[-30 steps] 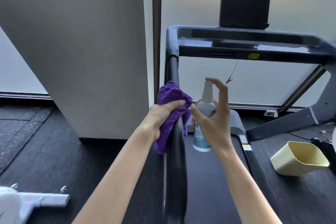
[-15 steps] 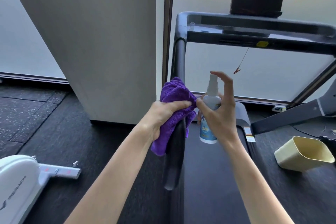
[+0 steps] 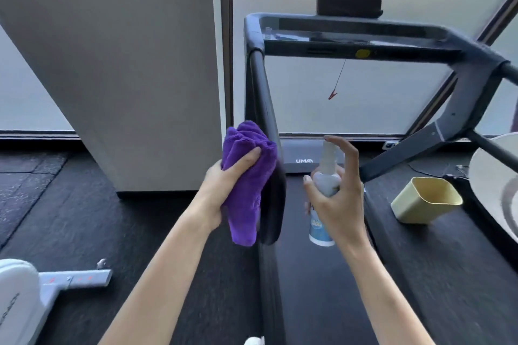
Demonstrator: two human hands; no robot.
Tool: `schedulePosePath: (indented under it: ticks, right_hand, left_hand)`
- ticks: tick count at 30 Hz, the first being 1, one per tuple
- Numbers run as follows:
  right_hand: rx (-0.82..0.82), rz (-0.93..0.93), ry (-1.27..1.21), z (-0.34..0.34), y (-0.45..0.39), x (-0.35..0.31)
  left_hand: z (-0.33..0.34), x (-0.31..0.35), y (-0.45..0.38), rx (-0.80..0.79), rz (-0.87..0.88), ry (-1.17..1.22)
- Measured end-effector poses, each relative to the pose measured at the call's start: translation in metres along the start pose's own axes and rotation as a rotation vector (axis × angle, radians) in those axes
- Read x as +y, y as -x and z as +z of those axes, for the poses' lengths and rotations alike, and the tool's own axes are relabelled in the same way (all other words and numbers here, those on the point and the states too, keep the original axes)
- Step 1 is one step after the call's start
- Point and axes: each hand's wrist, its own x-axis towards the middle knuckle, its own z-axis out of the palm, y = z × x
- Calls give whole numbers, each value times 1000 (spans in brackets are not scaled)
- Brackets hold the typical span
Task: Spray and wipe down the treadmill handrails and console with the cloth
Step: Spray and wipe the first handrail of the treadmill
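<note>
At frame centre, the left hand [image 3: 224, 190] grips the bunched purple microfibre cloth [image 3: 248, 179] against the black padded treadmill handrail [image 3: 266, 126]. Just right, the right hand [image 3: 340, 199] fingers wrap the small clear spray bottle [image 3: 325, 190].

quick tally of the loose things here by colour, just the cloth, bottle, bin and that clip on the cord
purple: 1, the cloth gripped by the left hand
white and blue: 1, the spray bottle held by the right hand
yellow: 1, the bin on the floor
red: 1, the clip
total: 4

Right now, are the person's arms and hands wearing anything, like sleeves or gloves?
No. Both forearms are bare as far as the picture shows, with no sleeves. The left hand and right hand have no gloves, rings, watch or bracelets that I can see.
</note>
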Motion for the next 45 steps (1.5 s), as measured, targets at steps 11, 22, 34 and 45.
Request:
schedulePosePath:
  ticks: [11,22,34,45]
  right_hand:
    - [17,-49,434,5,106,-2]
    - [31,-27,452,-1,100,1]
    - [68,1,351,-25,94,20]
    - [53,4,254,-24,81,17]
  left_hand:
    - [-37,-44,41,-1,-154,273]
    - [-22,-49,41,140,-5,228]
    - [51,-79,21,336,331,-241]
    - [65,-34,-1,437,479,-183]
